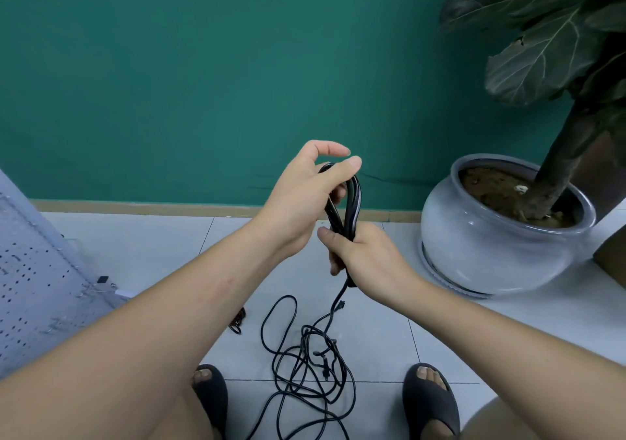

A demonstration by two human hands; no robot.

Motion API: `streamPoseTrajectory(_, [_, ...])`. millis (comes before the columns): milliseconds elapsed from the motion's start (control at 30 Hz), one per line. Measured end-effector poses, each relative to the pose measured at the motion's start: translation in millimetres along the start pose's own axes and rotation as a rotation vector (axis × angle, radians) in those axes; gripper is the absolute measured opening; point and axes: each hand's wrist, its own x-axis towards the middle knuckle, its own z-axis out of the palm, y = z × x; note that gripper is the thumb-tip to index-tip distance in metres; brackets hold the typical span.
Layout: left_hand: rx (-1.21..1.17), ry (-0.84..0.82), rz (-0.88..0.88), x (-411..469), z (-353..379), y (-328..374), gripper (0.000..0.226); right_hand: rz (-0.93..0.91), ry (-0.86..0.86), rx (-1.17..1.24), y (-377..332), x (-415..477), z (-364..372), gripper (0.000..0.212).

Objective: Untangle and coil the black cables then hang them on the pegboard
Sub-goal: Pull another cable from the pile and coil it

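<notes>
even soft light, wide-angle edge bending, slight blur

1. right hand (367,256) grips the lower end of the coiled black cable (354,202), held upright.
2. left hand (301,199) curls round the coil's top loop.
3. tail hangs to the tangled cables (311,372) on the floor (389,324).
4. pegboard (30,287) far left, plant pot (491,246) right.

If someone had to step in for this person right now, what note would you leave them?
Left hand: holds the top of the coiled cable.
Right hand: grips the coil's lower end.
Tangled cables: on the floor below, one strand running up into the coil.
Pegboard: at the left, no cable visible on it.
Done: a few loops. Left: untangle, coil the rest, hang all.
</notes>
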Motion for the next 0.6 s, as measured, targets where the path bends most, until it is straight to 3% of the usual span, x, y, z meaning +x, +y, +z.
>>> streamPoseTrajectory(167, [-0.092,-0.074,-0.06,-2,0,-14,0.029,-0.014,0.041,0.146,2,6,-19,0.049])
streamPoseTrajectory(300, [0.284,-0.248,-0.178,-9,6,-55,0.015,-0.076,0.109,0.215,3,11,-36,0.056])
streamPoseTrajectory(367, [0.472,-0.359,-0.257,-14,10,-77,0.021,-0.095,0.128,0.28,2,13,-43,0.055])
streamPoseTrajectory(433, [0.562,-0.429,-0.332,-21,16,-96,0.027,-0.104,0.163,0.341,-1,12,-51,0.052])
streamPoseTrajectory(600, [0.651,-0.448,-0.414,-38,26,-143,0.018,-0.152,0.282,0.512,-10,9,-65,0.048])
